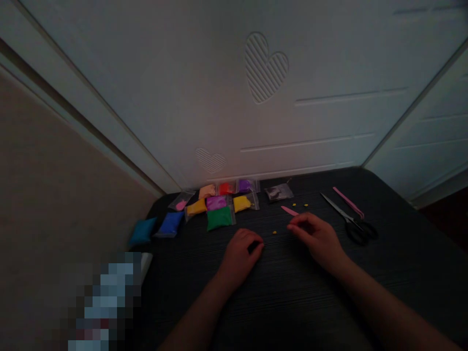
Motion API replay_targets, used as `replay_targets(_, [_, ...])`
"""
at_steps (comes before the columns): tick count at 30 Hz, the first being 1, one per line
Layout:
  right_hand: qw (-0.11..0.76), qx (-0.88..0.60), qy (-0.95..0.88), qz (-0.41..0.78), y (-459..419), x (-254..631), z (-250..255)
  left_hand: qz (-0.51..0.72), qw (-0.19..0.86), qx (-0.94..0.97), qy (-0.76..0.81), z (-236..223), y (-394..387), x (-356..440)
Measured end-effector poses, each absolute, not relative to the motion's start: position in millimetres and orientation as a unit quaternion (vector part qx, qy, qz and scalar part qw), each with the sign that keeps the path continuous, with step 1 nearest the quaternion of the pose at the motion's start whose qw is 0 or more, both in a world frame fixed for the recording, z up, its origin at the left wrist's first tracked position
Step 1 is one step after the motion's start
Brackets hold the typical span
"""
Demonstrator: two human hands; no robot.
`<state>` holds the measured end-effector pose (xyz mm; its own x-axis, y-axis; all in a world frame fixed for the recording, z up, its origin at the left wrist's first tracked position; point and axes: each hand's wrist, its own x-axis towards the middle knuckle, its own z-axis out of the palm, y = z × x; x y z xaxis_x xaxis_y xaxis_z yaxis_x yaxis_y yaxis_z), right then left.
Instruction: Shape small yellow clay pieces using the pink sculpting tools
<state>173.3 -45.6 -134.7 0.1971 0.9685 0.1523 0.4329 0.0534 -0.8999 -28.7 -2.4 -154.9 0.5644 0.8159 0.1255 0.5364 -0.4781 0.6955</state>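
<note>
My left hand (240, 254) rests on the dark ribbed table top (292, 292), fingers curled round a small dark thing I cannot make out. My right hand (316, 235) lies just to its right, fingers drawn together near the surface; whether they pinch anything is hidden. A tiny yellow crumb (274, 232) sits between the two hands. A pink stick tool (289, 210) lies just beyond my right fingertips, with two more yellow crumbs (300, 204) past it.
Several small bags of coloured clay lie at the table's back left: green (219, 218), blue (170, 223), yellow (241, 203), purple, red, orange, pink. A clear bag (278, 192) holds something dark. Scissors (353, 222) and a pink strip (348, 202) lie right. A white panel with heart shapes stands behind.
</note>
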Motion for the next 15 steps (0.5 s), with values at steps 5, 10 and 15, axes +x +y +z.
replay_targets(5, [0.458, -0.621, -0.565, 0.292, -45.4, 174.4, -134.5, 0.235, 0.414, 0.767, 0.431, -154.6, -1.9, -32.0])
replay_targets(10, [0.456, -0.619, -0.572, 0.285, -46.0, 174.7, -133.5, 0.239, 0.455, 0.739, 0.435, -155.4, -1.1, -32.8])
replay_targets(15, [0.453, -0.619, -0.576, 0.282, -45.6, 174.8, -134.9, 0.245, 0.461, 0.726, 0.448, -154.4, -1.4, -31.0])
